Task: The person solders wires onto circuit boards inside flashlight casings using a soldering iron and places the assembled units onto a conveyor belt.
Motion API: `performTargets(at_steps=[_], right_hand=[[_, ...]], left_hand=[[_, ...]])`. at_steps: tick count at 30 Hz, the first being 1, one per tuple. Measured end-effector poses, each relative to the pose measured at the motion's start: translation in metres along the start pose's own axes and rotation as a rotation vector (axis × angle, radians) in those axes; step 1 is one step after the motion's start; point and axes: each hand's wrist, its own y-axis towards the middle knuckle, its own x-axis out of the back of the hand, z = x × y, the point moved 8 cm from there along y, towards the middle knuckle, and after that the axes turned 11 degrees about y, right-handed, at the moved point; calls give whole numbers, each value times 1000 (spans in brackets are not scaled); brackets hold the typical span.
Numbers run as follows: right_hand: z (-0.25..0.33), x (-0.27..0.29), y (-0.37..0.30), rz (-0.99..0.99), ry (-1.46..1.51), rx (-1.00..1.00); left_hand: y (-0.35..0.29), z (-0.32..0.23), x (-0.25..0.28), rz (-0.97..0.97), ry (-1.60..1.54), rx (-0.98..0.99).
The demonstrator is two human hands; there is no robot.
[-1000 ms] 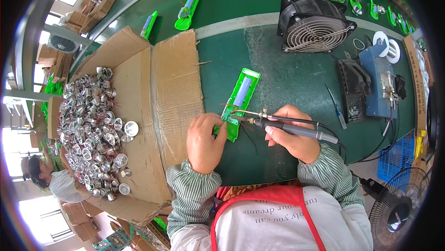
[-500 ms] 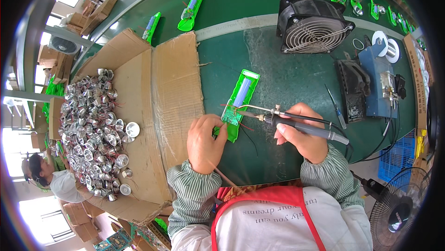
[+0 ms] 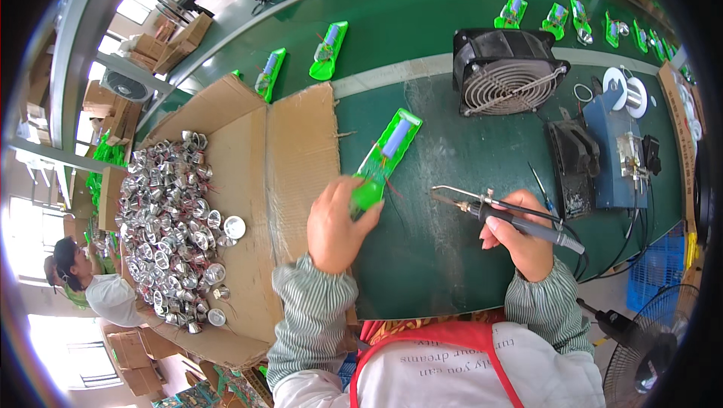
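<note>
My left hand (image 3: 334, 225) is closed around the near end of a bright green plastic housing (image 3: 368, 193). The housing lies slanted over the bench, its far end pointing away from me. Inside it are a lilac cylindrical battery (image 3: 397, 139), thin wires and a green circuit board, which is blurred and partly hidden. My right hand (image 3: 521, 236) grips a soldering iron (image 3: 527, 227) with a dark handle and a thin bent metal tube along its tip. The tip points left, apart from the housing, over bare green bench top.
A cardboard box (image 3: 305, 133) full of small silver reflector cups (image 3: 166, 235) stands at left. Beyond are a black fan (image 3: 510, 77) and more green housings (image 3: 329, 50). At right are a blue machine (image 3: 614, 156), a solder spool (image 3: 636, 98) and a screwdriver (image 3: 541, 188).
The iron's tip has come away from the circuit board and moved right. My left hand now wraps the near end of the housing, which is blurred by motion. The view has shifted slightly.
</note>
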Motion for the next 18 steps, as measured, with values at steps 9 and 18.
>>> performTargets(at_steps=[9, 18], right_hand=[[4, 26, 7, -107, -39, -7], [2, 42, 13, -231, -29, -15]], left_hand=[[178, 9, -96, 88, -433, -127], [276, -12, -101, -117, -181, -262]])
